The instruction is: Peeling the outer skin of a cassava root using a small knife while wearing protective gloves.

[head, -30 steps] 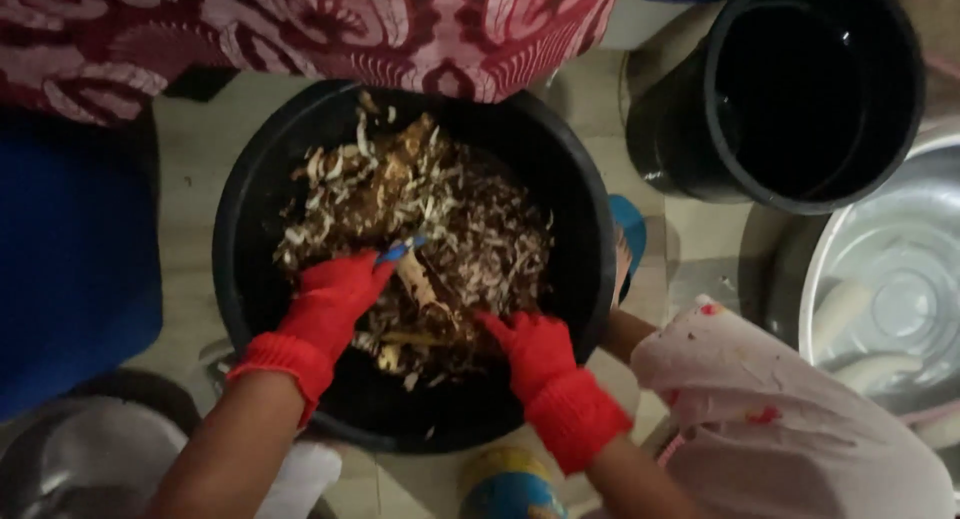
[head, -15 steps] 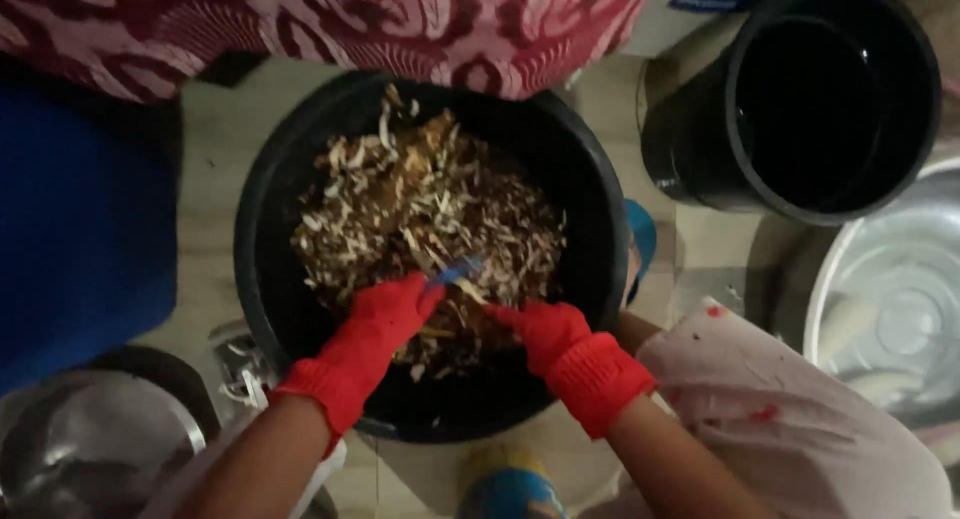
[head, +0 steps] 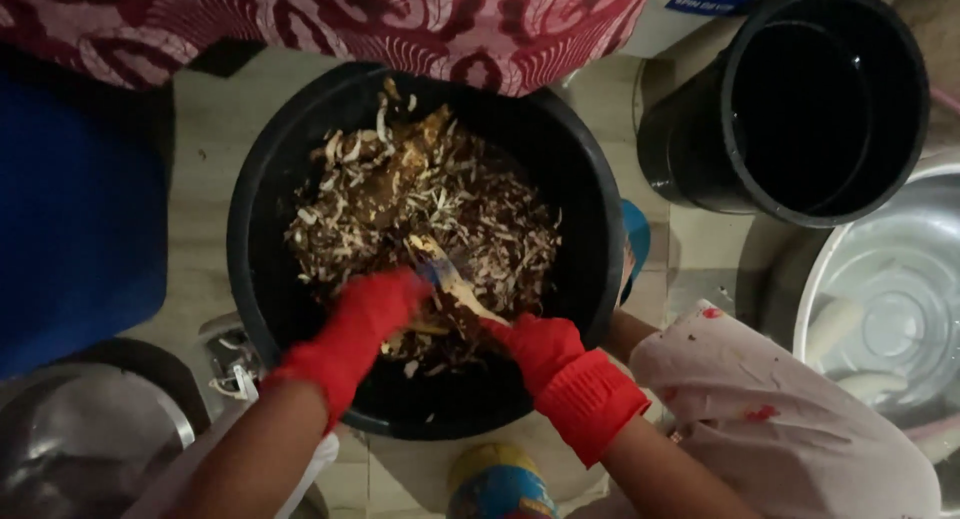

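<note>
A wide black basin (head: 590, 214) on the floor holds a heap of brown and pale peelings (head: 400, 204). Both my hands wear red gloves and reach over its near rim. My left hand (head: 365, 314) pinches a small blue-handled tool (head: 432, 271). My right hand (head: 540, 349) grips the lower end of a pale, elongated peeled piece (head: 460, 289) that lies slanted between the two hands, above the peelings. The tool touches the piece near its upper half. Its blade is hidden.
A tall black bucket (head: 800, 99) stands at the upper right, a steel basin (head: 890, 299) at the right edge. A blue object (head: 70, 209) fills the left, a metal pot (head: 80, 449) the lower left. Another person's red patterned cloth (head: 400, 19) hangs above.
My two hands have drawn closer together over the basin's near side. The blue tool has slid along the pale piece toward my right hand.
</note>
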